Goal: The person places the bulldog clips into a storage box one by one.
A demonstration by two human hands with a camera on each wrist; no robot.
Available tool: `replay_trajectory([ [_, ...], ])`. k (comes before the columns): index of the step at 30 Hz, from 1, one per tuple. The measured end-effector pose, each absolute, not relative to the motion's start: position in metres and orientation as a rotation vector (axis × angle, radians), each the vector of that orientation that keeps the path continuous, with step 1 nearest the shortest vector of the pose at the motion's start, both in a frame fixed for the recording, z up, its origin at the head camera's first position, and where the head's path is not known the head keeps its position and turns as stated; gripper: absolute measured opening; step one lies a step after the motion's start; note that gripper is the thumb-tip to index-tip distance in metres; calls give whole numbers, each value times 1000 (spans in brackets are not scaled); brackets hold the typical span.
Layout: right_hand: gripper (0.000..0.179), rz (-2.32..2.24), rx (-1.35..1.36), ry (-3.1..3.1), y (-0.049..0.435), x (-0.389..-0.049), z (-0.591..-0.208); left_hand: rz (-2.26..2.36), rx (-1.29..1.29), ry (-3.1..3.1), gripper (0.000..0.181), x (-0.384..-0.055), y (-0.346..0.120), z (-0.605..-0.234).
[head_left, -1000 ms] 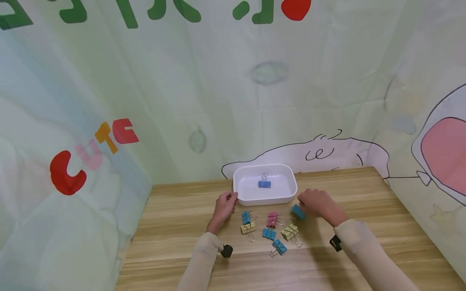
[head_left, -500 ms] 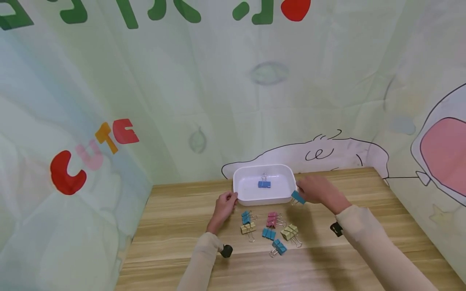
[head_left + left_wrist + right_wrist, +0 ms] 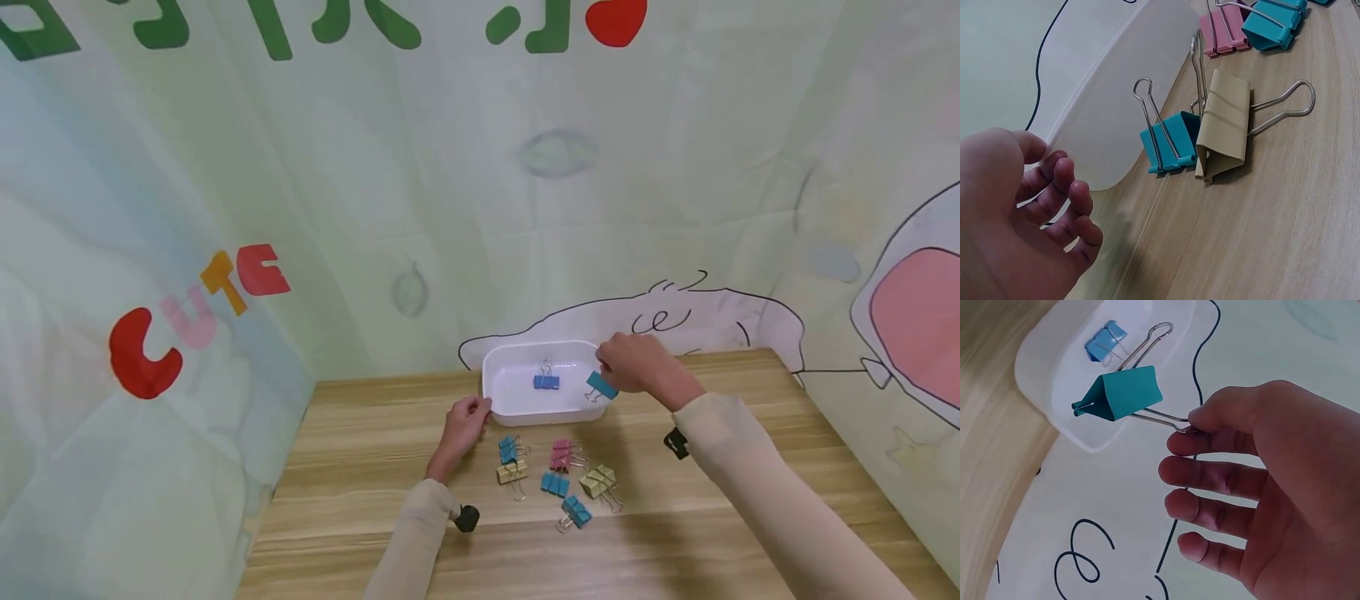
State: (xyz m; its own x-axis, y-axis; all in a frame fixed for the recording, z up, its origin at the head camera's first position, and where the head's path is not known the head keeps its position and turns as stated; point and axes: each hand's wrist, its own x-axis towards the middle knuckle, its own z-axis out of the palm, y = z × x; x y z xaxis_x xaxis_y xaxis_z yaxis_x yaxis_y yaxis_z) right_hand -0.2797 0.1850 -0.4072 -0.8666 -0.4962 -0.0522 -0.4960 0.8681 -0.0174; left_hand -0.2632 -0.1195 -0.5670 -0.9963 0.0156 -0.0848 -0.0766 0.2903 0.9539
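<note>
My right hand (image 3: 632, 362) pinches one wire handle of a teal binder clip (image 3: 1127, 392) between thumb and forefinger, holding it over the right end of the white tray (image 3: 525, 417). Inside the tray lies a blue binder clip (image 3: 547, 382). At the tray's left end, my left hand (image 3: 462, 427) pinches the rim between thumb and fingers, as the left wrist view shows. Close to that hand are a teal clip (image 3: 1172, 142) and a beige clip (image 3: 1225, 122), touching or nearly so.
In front of the tray lie a pink clip (image 3: 560, 455), a yellow clip (image 3: 597, 481) and more teal clips, one a flat-lying clip (image 3: 555, 484) and one a nearer clip (image 3: 577, 511). A printed curtain (image 3: 420, 208) hangs behind the wooden table (image 3: 360, 467).
My right hand has lifted the teal binder clip from beside the tray's front right corner, carrying it up and left over the tray. The left hand stays at the rim.
</note>
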Motion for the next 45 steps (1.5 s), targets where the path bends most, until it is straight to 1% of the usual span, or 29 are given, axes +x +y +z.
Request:
replay_trajectory([
  [12, 10, -27, -757, 2980, 172, -295, -380, 1833, -52, 2447, 31, -264, -118, -567],
  [20, 10, -30, -730, 2959, 170, -297, -376, 1837, -43, 2438, 32, -263, -117, -568],
  [26, 11, -33, -723, 2958, 169, -291, -376, 1838, -41, 2446, 31, -264, -118, -569],
  [32, 13, -40, -742, 2938, 172, -282, -383, 1833, -51, 2442, 31, -264, -119, -567],
  [45, 13, -102, -725, 2889, 187, -260, -420, 1836, -42, 2438, 32, -265, -121, -569],
])
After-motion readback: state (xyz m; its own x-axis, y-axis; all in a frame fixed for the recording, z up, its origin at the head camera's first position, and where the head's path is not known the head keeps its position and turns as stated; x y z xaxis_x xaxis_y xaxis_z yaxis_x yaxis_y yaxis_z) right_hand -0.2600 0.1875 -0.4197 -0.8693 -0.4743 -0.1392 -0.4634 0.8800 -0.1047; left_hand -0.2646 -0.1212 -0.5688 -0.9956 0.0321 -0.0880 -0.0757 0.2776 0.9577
